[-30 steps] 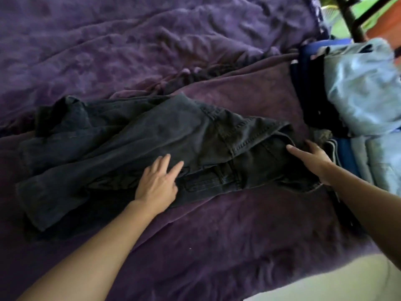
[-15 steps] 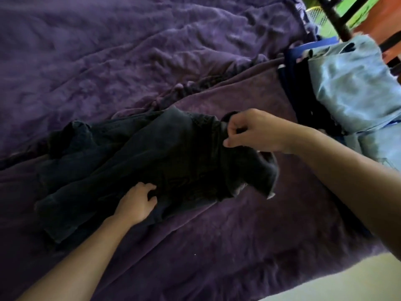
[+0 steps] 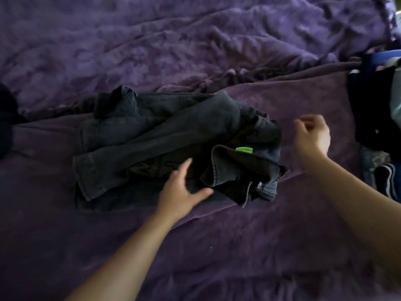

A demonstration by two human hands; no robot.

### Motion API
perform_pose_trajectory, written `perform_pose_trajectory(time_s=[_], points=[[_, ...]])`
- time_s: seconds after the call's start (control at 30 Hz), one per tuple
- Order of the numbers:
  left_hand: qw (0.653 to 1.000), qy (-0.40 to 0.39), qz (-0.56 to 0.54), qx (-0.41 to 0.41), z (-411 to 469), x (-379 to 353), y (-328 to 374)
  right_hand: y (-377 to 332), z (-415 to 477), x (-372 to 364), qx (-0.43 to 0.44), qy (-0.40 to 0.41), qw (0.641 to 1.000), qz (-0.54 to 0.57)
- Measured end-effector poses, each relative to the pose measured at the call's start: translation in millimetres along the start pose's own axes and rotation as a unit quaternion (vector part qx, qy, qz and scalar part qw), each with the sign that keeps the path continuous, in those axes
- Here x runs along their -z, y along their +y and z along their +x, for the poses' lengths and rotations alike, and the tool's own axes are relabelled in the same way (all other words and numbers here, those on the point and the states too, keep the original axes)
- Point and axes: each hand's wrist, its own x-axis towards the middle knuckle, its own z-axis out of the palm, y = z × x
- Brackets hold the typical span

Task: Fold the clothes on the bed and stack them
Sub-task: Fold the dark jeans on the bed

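Note:
A pair of dark grey jeans [image 3: 152, 137] lies bunched on the purple blanket [image 3: 217, 246] in the middle of the view. Its waist end is folded back over the legs, showing a small green label [image 3: 244, 149]. My left hand [image 3: 182, 190] rests flat on the near edge of the jeans, fingers spread. My right hand [image 3: 312, 135] hovers just right of the folded waist, blurred, fingers loosely curled, holding nothing.
A stack of dark and light-blue clothes [image 3: 377, 118] sits at the right edge of the bed. A dark garment [image 3: 6, 118] shows at the far left edge. Crumpled blanket folds [image 3: 195, 40] cover the far side.
My right hand carried the waist of the jeans leftward over the legs, let it go, and drew back to the right. My left hand opened and lies flat. The camera shifted right-to-left.

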Motion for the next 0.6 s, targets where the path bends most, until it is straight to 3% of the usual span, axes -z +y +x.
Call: perform_pose_trajectory(time_s=[0.07,0.13,0.2,0.27,0.33,0.37,0.4,0.43,0.47,0.53,0.6], points=[[0.999,-0.036,-0.036,0.009,5,-36,25,19,2,-10,-0.070,-0.105,0.992,0.009],[0.997,0.002,-0.072,0.017,15,-53,46,23,-13,-23,-0.066,-0.193,0.978,0.031],[0.993,0.094,-0.075,-0.014,23,-41,54,17,-28,-32,0.025,-0.218,0.976,0.000],[0.984,0.159,-0.069,-0.033,28,-7,39,12,-47,-36,0.139,-0.193,0.967,-0.085],[0.989,0.147,-0.013,0.012,35,24,8,12,-65,-45,0.281,-0.133,0.923,-0.226],[0.990,0.119,0.023,0.078,36,34,-7,17,-72,-53,0.311,-0.145,0.890,-0.300],[0.984,0.098,0.055,0.141,33,41,-16,26,-75,-65,0.307,-0.188,0.861,-0.359],[0.979,0.109,0.079,0.153,30,42,-20,34,-75,-76,0.278,-0.225,0.842,-0.403],[0.978,0.148,0.103,0.102,27,38,-19,39,-72,-86,0.244,-0.251,0.835,-0.425],[0.954,0.201,0.201,-0.095,16,20,1,43,-64,-93,0.220,-0.270,0.832,-0.431],[0.918,0.182,0.279,-0.215,15,-5,17,44,-61,-83,0.244,-0.280,0.840,-0.394]])
